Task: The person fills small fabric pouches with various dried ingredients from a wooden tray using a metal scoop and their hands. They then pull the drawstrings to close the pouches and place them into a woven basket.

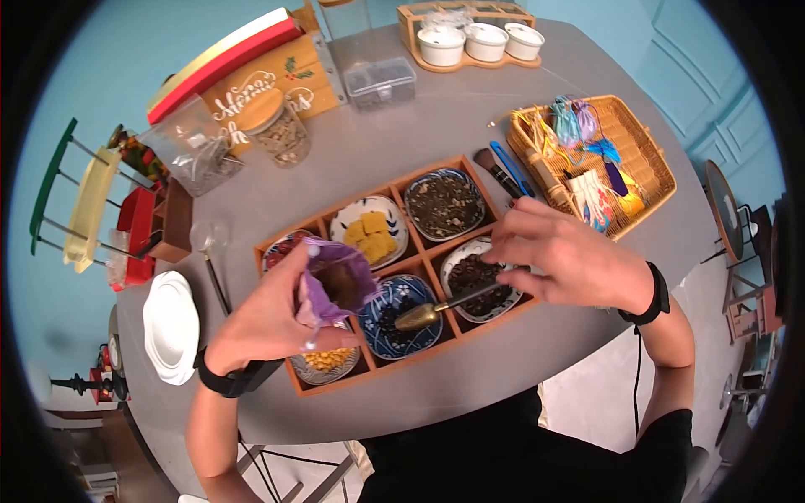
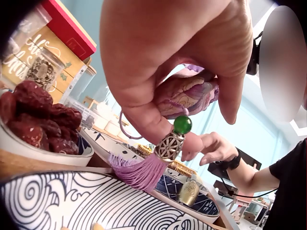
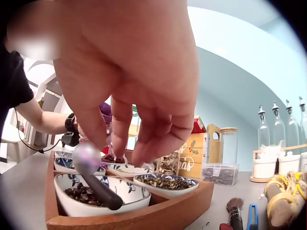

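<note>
My left hand [image 1: 264, 314] grips a small purple drawstring pouch [image 1: 356, 272], its mouth spread and brownish contents inside. From the pouch hang a green bead [image 2: 183, 125], a silver bead and a purple tassel [image 2: 139, 171]. A scoop with a brass head [image 1: 417, 317] and dark handle [image 3: 106, 192] lies across the divided wooden box, head over the blue patterned bowl [image 1: 388, 293]. My right hand [image 1: 558, 256] hovers over the handle and a bowl of dark dried pieces [image 1: 478, 281], fingers loosely bent and apart from the handle.
Other compartments hold bowls of yellow blocks [image 1: 369, 237], dried herbs [image 1: 444, 205], red dates [image 2: 38, 122] and yellow kernels [image 1: 327, 360]. A wicker basket [image 1: 654, 159] with pouches and tassels stands right, beside a brush [image 1: 495, 172] and blue tool [image 1: 510, 168]. White dishes [image 1: 172, 327] sit left.
</note>
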The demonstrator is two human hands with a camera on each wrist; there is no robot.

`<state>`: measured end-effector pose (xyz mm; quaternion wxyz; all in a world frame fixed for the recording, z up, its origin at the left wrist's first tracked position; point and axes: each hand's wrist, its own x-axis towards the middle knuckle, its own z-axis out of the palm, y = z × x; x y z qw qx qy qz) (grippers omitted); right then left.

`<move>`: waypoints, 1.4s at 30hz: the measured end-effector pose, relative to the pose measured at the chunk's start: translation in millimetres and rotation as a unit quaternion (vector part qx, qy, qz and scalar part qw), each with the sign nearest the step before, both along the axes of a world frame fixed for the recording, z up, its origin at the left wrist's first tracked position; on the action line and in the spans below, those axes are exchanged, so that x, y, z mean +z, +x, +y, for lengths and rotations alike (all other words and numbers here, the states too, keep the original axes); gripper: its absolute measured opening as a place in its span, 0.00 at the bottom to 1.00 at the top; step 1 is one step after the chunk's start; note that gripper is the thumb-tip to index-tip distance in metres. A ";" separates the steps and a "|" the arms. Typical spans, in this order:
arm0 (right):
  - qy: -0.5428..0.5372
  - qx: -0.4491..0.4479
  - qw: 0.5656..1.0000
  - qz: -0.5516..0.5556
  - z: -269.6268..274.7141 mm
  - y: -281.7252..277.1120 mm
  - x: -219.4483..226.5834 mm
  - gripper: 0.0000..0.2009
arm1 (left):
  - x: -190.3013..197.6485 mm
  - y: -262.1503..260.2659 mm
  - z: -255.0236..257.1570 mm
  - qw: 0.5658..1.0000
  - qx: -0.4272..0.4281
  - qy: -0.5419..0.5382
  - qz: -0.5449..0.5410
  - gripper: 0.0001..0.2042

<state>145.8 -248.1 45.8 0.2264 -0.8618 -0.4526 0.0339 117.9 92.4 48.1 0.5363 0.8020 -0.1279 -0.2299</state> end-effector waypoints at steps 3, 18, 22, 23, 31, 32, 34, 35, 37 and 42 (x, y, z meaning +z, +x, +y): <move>-0.014 0.008 1.000 -0.014 -2.3 -6.7 -14.2 0.14 | -5.6 2.7 -1.7 0.998 0.013 -0.030 0.056 0.37; 0.141 -0.138 0.980 -0.015 -12.7 -25.6 23.0 0.08 | -21.5 -2.5 -5.3 0.998 0.035 0.018 -0.044 0.28; 0.098 -0.047 0.993 -0.054 18.9 -18.9 32.4 0.10 | -24.8 -2.7 -20.4 0.999 0.024 -0.006 -0.032 0.30; 0.094 -0.022 0.991 -0.095 25.9 -15.4 25.3 0.11 | -20.4 -3.3 -25.3 0.999 0.024 -0.007 -0.034 0.30; 0.082 -0.006 0.990 -0.111 44.7 -12.3 14.0 0.11 | -1.8 2.6 -36.7 0.983 -0.071 0.151 -0.071 0.33; 0.096 -0.017 0.991 -0.091 41.6 -13.1 14.0 0.11 | -2.5 3.0 -36.2 0.983 -0.071 0.150 -0.071 0.33; 0.082 -0.026 0.993 -0.085 30.1 -13.6 12.0 0.10 | -5.9 5.4 -35.2 0.991 -0.055 0.105 -0.060 0.33; 0.069 -0.034 0.994 -0.078 24.5 -13.3 10.7 0.10 | -7.9 7.2 -35.2 0.991 -0.056 0.103 -0.059 0.33; 0.086 -0.053 0.993 -0.069 17.0 -13.2 10.6 0.11 | -12.4 10.3 -35.2 0.992 -0.032 0.117 -0.041 0.34; 0.090 -0.147 0.983 -0.055 -12.4 -8.8 14.7 0.09 | -14.1 17.7 -37.8 0.994 -0.003 0.110 -0.023 0.36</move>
